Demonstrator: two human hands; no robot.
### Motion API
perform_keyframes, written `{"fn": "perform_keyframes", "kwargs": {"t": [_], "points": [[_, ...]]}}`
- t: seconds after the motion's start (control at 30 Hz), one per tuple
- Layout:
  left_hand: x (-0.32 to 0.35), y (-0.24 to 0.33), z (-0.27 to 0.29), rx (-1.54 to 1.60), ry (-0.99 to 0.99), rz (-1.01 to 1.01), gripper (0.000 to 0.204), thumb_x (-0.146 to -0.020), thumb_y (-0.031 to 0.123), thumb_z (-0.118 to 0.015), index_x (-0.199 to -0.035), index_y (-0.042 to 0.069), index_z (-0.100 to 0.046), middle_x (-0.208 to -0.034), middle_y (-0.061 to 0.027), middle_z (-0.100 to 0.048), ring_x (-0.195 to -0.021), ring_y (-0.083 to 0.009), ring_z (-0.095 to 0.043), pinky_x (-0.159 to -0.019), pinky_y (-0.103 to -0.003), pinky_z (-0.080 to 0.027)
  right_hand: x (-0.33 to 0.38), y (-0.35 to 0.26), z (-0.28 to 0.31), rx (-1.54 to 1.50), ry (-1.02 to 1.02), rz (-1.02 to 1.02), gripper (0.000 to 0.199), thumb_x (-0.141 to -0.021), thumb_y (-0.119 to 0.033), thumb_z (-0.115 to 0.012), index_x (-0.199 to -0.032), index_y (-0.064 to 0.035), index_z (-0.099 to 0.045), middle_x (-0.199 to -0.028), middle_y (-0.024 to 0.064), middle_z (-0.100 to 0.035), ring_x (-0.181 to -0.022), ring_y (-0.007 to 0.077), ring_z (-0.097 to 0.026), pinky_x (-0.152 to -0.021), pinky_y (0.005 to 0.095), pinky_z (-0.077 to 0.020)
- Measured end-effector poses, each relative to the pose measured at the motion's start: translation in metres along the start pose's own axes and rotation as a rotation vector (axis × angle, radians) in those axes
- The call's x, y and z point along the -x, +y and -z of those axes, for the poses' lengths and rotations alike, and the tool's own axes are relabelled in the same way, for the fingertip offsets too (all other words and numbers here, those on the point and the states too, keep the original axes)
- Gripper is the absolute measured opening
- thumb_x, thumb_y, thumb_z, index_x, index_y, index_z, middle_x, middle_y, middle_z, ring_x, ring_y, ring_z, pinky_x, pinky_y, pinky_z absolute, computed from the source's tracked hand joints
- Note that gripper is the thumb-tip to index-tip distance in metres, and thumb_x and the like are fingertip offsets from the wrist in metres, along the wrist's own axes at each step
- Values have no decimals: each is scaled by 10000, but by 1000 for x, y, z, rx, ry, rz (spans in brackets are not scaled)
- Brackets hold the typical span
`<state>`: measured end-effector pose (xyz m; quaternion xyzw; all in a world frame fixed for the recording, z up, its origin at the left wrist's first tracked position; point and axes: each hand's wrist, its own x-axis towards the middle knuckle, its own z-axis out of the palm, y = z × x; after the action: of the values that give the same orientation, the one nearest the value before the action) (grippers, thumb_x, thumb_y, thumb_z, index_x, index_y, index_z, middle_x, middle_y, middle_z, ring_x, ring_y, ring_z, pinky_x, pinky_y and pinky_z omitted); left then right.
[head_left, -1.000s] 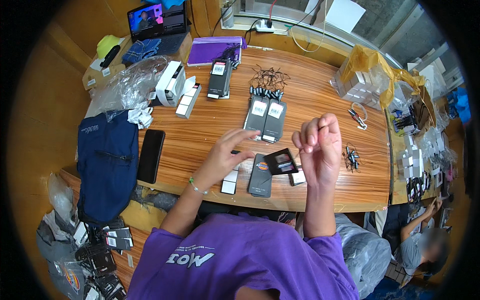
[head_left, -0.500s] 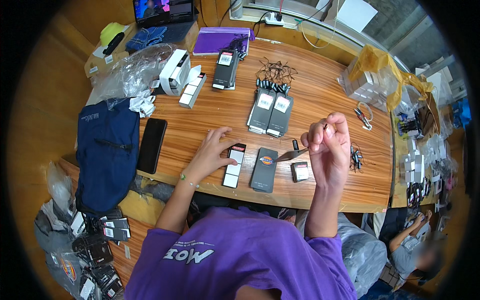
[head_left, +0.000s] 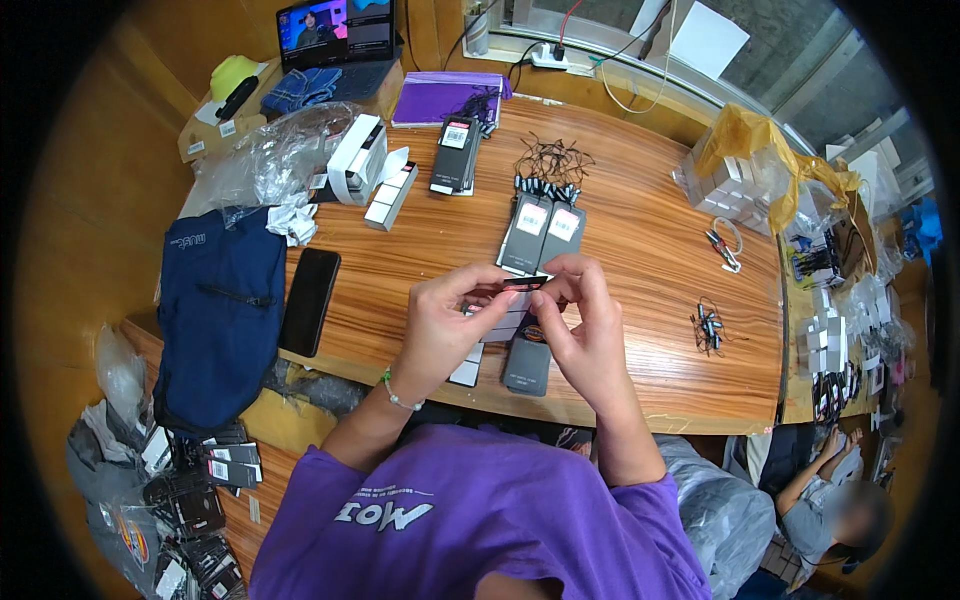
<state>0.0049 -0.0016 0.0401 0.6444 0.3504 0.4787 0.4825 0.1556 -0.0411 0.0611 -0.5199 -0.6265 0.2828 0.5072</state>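
Observation:
Both my hands are raised over the near edge of the wooden table [head_left: 640, 240] and meet on a small flat black box [head_left: 523, 284]. My left hand [head_left: 445, 325] pinches its left end with thumb and fingers. My right hand [head_left: 580, 330] grips its right end. Under my hands lie a dark grey flat pack [head_left: 528, 362] and a white and black strip box [head_left: 470, 368] on the table. Two dark boxes with white labels [head_left: 543, 233] lie just beyond my fingers.
A black phone [head_left: 309, 300] lies at the left edge beside a navy bag [head_left: 218, 310]. Farther back are white boxes [head_left: 362, 160], clear plastic wrap [head_left: 265, 160], a tangle of black ties [head_left: 553, 165], a purple folder [head_left: 447, 98] and a laptop [head_left: 335, 35]. Another person [head_left: 830, 505] sits lower right.
My left hand has come up off the boxes on the table and joined my right hand, which has come down. Both now hold the small black box between them.

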Motion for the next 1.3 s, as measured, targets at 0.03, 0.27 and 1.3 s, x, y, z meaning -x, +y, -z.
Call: {"fn": "perform_keyframes", "kwargs": {"t": [0.03, 0.27, 1.3], "points": [[-1, 2, -2, -35, 0, -34, 141, -761, -5, -653, -900, -6, -628, -819, -62, -650, -727, -100, -623, -632, -217, -504, 1, 2, 0, -6, 21, 13, 230, -801, 31, -560, -1007, -12, -466, -670, 96, -571, -613, 152, -584, -568, 266, -458], [-2, 15, -8, -129, -14, -88, 165, -722, -28, -670, -884, -4, -652, -796, -64, -654, -696, -101, -609, -608, -216, -491, 6, 5, 0, -30, 135, 49, 218, -808, 33, -554, -1000, -4, -458, -703, 113, -596, -654, 169, -614, -595, 265, -469], [-6, 19, 0, -412, -140, -306, 152, -725, -9, -657, -876, 6, -645, -818, -85, -634, -718, -202, -616, -611, -274, -494, 0, 12, 4, -207, 26, -63, 227, -824, 36, -532, -1031, -6, -451, -686, 81, -575, -652, 109, -562, -613, 225, -432]]}}
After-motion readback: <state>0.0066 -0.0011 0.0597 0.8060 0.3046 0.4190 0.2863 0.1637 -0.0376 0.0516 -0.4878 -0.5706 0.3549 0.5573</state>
